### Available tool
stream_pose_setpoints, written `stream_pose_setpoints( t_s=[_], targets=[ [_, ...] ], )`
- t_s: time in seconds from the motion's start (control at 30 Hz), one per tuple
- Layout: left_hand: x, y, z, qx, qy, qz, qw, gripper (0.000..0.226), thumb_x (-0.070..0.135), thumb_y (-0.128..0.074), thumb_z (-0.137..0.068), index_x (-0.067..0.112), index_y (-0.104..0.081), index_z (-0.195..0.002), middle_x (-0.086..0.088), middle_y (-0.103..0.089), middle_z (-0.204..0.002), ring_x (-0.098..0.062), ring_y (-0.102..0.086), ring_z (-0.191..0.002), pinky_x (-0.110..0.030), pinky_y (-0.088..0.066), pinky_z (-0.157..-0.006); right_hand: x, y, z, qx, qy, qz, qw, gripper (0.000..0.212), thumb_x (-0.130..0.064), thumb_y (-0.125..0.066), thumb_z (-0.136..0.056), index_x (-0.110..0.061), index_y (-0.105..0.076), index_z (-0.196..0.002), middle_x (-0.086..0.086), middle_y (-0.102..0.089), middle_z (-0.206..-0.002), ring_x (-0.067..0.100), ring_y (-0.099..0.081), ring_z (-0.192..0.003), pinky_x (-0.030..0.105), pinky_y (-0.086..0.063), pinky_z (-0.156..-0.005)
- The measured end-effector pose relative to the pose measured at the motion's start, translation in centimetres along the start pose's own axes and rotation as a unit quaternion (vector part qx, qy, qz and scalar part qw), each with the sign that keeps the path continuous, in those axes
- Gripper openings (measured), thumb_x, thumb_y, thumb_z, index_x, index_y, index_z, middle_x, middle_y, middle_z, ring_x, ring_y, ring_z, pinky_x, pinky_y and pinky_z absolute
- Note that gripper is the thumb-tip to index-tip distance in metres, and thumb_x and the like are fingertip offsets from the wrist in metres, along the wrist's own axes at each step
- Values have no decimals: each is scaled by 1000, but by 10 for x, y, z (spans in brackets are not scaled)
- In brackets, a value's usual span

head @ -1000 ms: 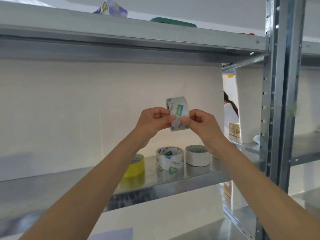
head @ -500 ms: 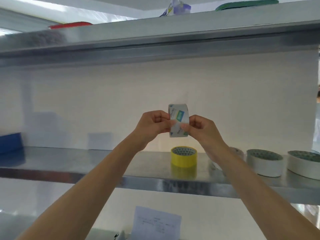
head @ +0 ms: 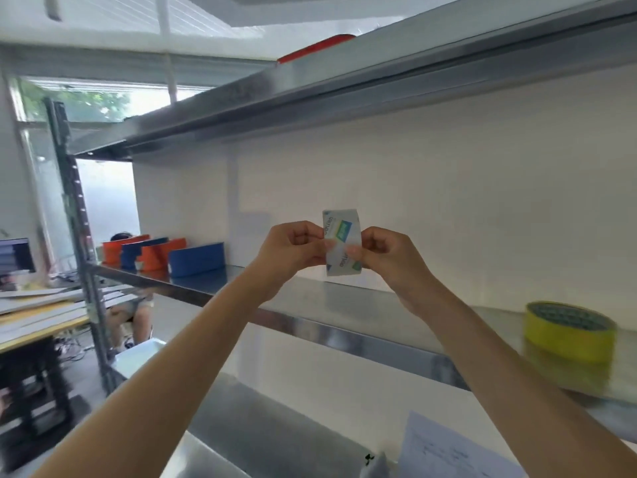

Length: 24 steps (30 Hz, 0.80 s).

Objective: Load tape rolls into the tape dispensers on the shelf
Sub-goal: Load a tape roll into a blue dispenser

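Both hands pinch a wrapped tape roll edge-on at centre, left hand and right hand either side, probably hunting the wrapper's edge. Dispensers sit at 9 o'clock.

Both arms are bare and raised. The left forearm runs up from the near left, the right forearm from the near right, and they converge at centre frame. Both wrists are roughly straight.

Left hand: fingers curled, thumb and forefinger pinching the left edge of a tape roll.

Right hand: fingers curled, thumb pressed on the roll's lower right face.

The hands are level and close together, with the roll between them.
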<state>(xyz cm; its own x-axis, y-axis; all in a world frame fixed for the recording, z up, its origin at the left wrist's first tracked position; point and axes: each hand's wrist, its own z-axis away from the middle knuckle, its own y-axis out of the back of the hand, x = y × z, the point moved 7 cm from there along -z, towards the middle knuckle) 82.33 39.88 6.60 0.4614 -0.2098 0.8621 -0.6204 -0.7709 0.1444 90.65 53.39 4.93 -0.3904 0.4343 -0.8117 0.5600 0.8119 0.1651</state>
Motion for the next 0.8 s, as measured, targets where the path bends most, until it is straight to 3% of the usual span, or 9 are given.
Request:
stream_pose_setpoints(
  t_s=[0.1, 0.23, 0.33, 0.57, 0.8],
  targets=[
    [-3, 56, 4, 29, 14, -28, 999, 6, 4, -63, -86, 8, -62, -82, -6, -70, -91, -21, -71, -83, -27, -59, -69, -2, -57, -19, -24, 11, -16, 1000, 9, -16, -71, -84, -8, -68, -86, 8, -73, -95, 28, -69, -92, 49, -53, -89],
    [-7, 130, 4, 72, 24, -60, 995, 5, 4, -65, -85, 7, -61, -83, -2, -70, -87, -10, -72, -69, -18, -55, -58, -7, -131, -44, -53, 18, -36, 998, 7, -14, -70, -84, -9, -65, -82, 11, -72, -96, 28, -68, -92, 47, -54, -88],
    [-14, 181, 6, 92, 25, -82, 992, 5, 6, -67, -84, 6, -62, -84, -6, -71, -92, -16, -73, -79, -26, -60, -67, -9, -183, -59, -74, 27, -48, 996, 7, -15, -69, -85, -11, -65, -83, 5, -72, -93, 20, -68, -87, 42, -56, -86],
    [-37, 295, 17, 140, 46, -114, 982, 8, 8, -68, -83, 7, -61, -83, -13, -68, -106, -29, -69, -97, -41, -59, -82, -8, -299, -85, -119, 38, -70, 990, 5, -17, -68, -86, -16, -64, -84, 1, -72, -94, 19, -69, -91, 30, -59, -78],
    [-52, 383, 16, 150, 37, -91, 984, 7, 3, -67, -82, 4, -61, -80, -18, -69, -104, -33, -68, -98, -41, -58, -82, -6, -390, -114, -147, 26, -89, 985, 12, -17, -67, -88, -9, -64, -96, 0, -71, -97, 12, -66, -88, 14, -53, -61]
  ],
)
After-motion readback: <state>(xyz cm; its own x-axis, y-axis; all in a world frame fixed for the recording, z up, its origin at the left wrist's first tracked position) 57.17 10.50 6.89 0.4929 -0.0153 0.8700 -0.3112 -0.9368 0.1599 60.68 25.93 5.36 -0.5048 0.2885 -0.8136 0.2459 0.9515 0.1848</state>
